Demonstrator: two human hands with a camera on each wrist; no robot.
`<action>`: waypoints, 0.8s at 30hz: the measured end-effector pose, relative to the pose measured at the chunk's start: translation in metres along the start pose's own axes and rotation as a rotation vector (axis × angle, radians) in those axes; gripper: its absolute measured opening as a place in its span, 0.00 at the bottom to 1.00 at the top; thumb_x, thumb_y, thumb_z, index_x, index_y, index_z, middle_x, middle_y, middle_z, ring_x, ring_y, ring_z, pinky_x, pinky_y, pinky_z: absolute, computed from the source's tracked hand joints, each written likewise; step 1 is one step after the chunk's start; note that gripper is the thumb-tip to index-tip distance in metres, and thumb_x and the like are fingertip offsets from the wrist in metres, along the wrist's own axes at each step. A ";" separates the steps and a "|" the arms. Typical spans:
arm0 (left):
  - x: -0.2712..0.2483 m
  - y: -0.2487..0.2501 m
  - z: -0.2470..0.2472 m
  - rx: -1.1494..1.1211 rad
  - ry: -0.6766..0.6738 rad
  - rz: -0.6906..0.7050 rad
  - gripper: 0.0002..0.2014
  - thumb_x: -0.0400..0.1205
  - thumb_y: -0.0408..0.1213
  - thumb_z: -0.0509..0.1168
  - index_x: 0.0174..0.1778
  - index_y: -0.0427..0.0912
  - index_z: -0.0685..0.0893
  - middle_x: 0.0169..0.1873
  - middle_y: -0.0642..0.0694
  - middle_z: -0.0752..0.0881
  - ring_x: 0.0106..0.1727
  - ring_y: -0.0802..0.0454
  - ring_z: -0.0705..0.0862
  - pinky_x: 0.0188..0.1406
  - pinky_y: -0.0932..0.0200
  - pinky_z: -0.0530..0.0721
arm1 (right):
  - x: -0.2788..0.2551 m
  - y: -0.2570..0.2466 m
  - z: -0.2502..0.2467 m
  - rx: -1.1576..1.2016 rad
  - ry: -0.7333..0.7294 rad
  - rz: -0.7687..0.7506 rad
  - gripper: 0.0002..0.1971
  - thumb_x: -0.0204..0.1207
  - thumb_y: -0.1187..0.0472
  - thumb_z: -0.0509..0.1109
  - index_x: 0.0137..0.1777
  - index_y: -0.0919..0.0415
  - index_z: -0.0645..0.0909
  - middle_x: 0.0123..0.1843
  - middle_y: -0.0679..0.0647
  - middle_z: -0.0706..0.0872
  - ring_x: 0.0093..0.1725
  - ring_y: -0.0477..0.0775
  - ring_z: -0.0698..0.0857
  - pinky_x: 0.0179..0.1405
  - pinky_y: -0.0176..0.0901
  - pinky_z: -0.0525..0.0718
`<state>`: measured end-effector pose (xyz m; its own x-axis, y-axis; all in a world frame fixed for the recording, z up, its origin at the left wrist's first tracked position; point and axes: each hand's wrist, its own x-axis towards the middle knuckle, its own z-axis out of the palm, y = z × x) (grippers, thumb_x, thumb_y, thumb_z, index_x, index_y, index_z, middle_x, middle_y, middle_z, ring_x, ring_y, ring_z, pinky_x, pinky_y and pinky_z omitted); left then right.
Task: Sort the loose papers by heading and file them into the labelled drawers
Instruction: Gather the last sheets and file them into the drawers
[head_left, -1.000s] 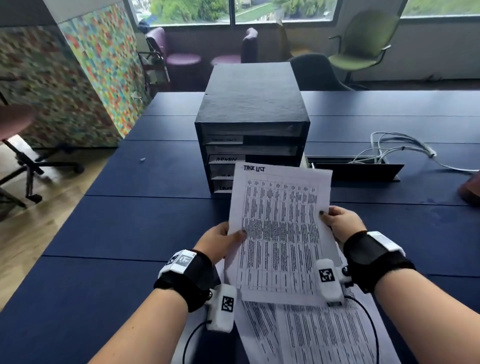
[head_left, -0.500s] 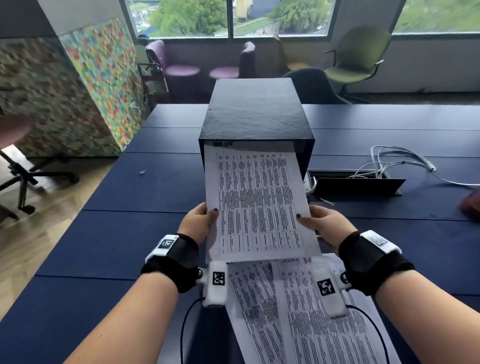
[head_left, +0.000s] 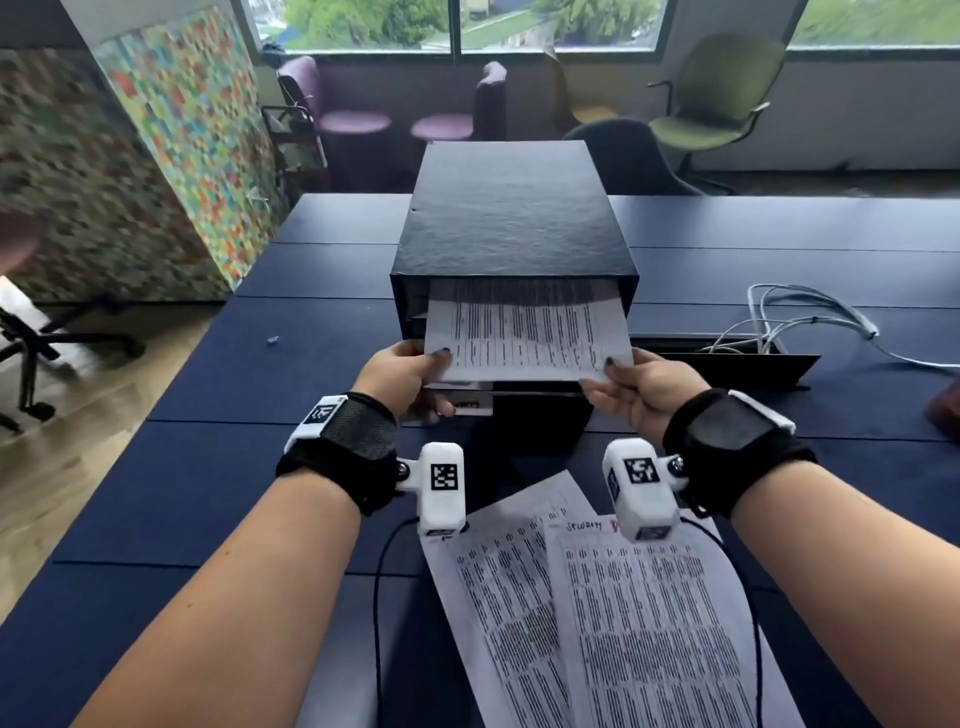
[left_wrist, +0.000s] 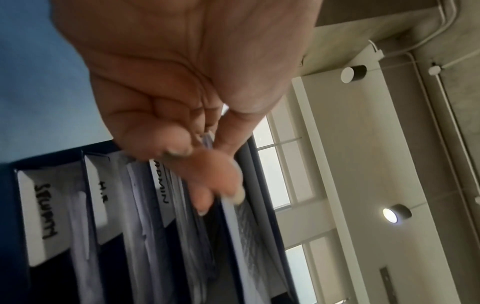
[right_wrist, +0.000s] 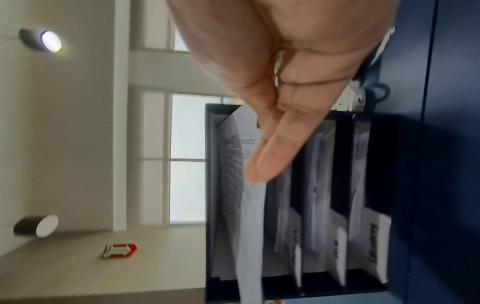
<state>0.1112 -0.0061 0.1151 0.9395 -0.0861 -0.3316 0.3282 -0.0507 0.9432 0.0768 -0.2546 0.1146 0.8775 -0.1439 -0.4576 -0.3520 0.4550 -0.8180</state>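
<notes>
A black drawer unit (head_left: 511, 223) stands on the dark blue table (head_left: 218, 467). A printed sheet (head_left: 524, 338) lies about half inside its top slot. My left hand (head_left: 415, 371) pinches the sheet's near left corner, and my right hand (head_left: 631, 384) pinches the near right corner. In the left wrist view my left hand (left_wrist: 205, 156) holds the paper edge (left_wrist: 233, 222) above drawer labels (left_wrist: 39, 214) reading ADMIN, H.R and SECURITY. In the right wrist view my right hand (right_wrist: 270, 156) holds the sheet (right_wrist: 249, 226) at the top slot. More printed sheets (head_left: 623, 623) lie on the table near me.
An open cable box (head_left: 737, 364) with white cables (head_left: 800, 322) sits right of the drawer unit. Chairs (head_left: 711, 104) stand beyond the table's far edge. A colourful partition (head_left: 171, 156) and a rolling chair base (head_left: 31, 353) are on the left.
Both hands have carried the sheet forward from in front of me and slid its far end into the top slot of the drawer unit. My head has moved closer.
</notes>
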 end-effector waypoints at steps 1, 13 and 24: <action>0.002 0.001 0.001 -0.027 -0.001 -0.007 0.06 0.82 0.35 0.64 0.53 0.39 0.79 0.35 0.42 0.89 0.13 0.52 0.77 0.13 0.67 0.75 | 0.006 -0.002 0.004 0.085 -0.002 0.025 0.15 0.82 0.76 0.52 0.67 0.64 0.66 0.38 0.64 0.87 0.27 0.55 0.89 0.21 0.41 0.85; 0.053 0.013 0.021 -0.566 0.155 0.036 0.09 0.81 0.19 0.57 0.41 0.34 0.79 0.36 0.40 0.87 0.35 0.52 0.88 0.47 0.61 0.88 | 0.039 -0.012 0.044 0.377 -0.001 -0.115 0.11 0.79 0.80 0.52 0.54 0.69 0.72 0.52 0.62 0.83 0.48 0.56 0.87 0.58 0.52 0.82; 0.070 0.035 0.034 -0.616 0.255 -0.038 0.15 0.82 0.21 0.50 0.31 0.34 0.73 0.19 0.43 0.80 0.23 0.51 0.80 0.33 0.57 0.86 | 0.041 -0.015 0.045 0.283 -0.036 -0.127 0.12 0.80 0.77 0.52 0.43 0.64 0.74 0.46 0.58 0.84 0.49 0.57 0.86 0.65 0.53 0.79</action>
<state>0.1857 -0.0479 0.1242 0.8949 0.1464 -0.4216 0.2867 0.5353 0.7945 0.1324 -0.2273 0.1237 0.9214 -0.1864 -0.3410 -0.1384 0.6625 -0.7362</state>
